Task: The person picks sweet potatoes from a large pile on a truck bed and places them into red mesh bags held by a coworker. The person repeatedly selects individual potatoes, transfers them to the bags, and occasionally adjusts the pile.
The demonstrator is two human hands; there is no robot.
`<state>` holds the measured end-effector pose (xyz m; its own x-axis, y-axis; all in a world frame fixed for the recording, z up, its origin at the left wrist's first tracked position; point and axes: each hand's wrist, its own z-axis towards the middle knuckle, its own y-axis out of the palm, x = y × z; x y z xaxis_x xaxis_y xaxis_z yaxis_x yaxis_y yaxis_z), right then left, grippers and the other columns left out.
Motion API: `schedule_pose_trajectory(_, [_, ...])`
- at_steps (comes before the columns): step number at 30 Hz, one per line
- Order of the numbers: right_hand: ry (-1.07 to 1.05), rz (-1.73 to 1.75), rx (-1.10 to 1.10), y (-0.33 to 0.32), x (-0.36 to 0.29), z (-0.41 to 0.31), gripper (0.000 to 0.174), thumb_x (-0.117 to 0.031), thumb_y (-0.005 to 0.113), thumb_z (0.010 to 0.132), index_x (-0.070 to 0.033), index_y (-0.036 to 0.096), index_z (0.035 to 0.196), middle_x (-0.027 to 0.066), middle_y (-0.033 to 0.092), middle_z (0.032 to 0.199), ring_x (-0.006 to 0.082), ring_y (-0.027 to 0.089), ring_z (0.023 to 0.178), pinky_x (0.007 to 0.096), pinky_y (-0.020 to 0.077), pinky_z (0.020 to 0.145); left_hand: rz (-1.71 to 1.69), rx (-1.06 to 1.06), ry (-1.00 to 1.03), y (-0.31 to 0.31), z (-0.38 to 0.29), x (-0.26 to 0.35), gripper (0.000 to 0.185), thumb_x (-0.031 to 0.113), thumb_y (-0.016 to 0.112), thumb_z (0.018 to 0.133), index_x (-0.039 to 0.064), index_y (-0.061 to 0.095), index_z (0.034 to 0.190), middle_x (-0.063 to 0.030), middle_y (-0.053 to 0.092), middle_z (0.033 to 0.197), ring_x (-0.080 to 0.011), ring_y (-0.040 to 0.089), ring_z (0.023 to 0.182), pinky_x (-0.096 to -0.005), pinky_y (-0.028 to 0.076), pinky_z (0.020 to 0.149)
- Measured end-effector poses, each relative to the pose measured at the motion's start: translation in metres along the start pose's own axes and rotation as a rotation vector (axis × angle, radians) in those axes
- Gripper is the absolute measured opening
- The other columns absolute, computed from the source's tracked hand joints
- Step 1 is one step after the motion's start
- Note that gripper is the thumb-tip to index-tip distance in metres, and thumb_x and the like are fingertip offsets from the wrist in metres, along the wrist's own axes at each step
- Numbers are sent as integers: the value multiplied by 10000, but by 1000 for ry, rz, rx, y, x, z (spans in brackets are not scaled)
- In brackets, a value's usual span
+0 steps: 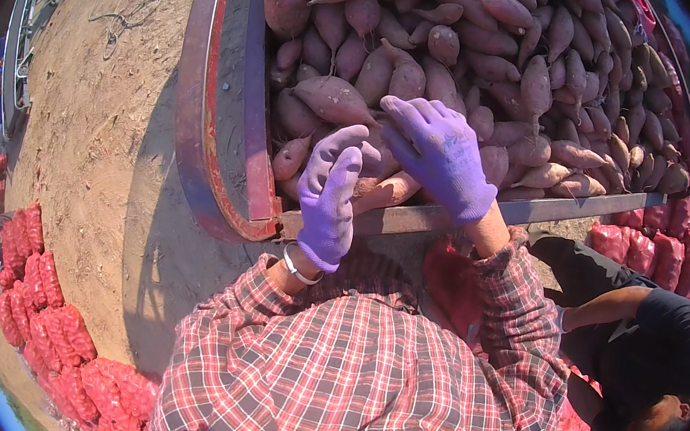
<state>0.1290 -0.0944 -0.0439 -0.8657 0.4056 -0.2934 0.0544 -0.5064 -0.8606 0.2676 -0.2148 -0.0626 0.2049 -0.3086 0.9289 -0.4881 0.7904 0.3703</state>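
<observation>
Sweet potatoes lie heaped in a metal-railed trailer bed in front of me. My left hand, in a purple work glove, is raised over the near edge of the heap, palm turned inward, fingers bent and apart from the thumb; it holds nothing that I can see. My right hand, in a matching glove, reaches over the heap with its back up and fingers stretched forward and to the left. Its fingertips are close to a large sweet potato; whether they touch it is unclear. The right palm is hidden.
The bed's metal edge rail runs under my wrists, and a curved red-edged metal rail stands at left. A person in dark clothes bends close at my right. Red mesh sacks stand at lower left, others at right. Rope lies on the ground.
</observation>
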Motion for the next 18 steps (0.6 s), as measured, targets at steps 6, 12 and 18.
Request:
schedule_pose_trajectory(6, [-222, -80, -190, 119, 9, 73, 638, -405, 738, 855, -134, 558, 1403, 210, 678, 1084, 384, 679, 1015, 509, 540, 837, -273, 220, -72, -30, 19, -14, 448, 228, 532, 1085, 20, 438, 1470, -86, 593, 1297, -169, 610, 1119, -338, 485, 1005])
schedule_pose_trajectory(12, [190, 610, -394, 49, -2, 59, 806, -494, 789, 851, -85, 503, 1483, 261, 656, 1272, 446, 637, 1184, 474, 510, 1003, 241, 23, 140, -68, 14, -79, 544, 251, 568, 1070, 9, 389, 1523, -139, 506, 1439, -237, 503, 1365, -404, 428, 1145])
schedule_pose_trajectory(18, [-205, -371, 41, 20, 36, 173, 663, -321, 798, 806, -157, 572, 1407, 127, 643, 1314, 361, 629, 1174, 448, 531, 969, -485, 126, -447, -52, 16, -72, 695, 586, 554, 1014, 38, 482, 1434, -195, 613, 1334, -312, 622, 1227, -467, 495, 1084])
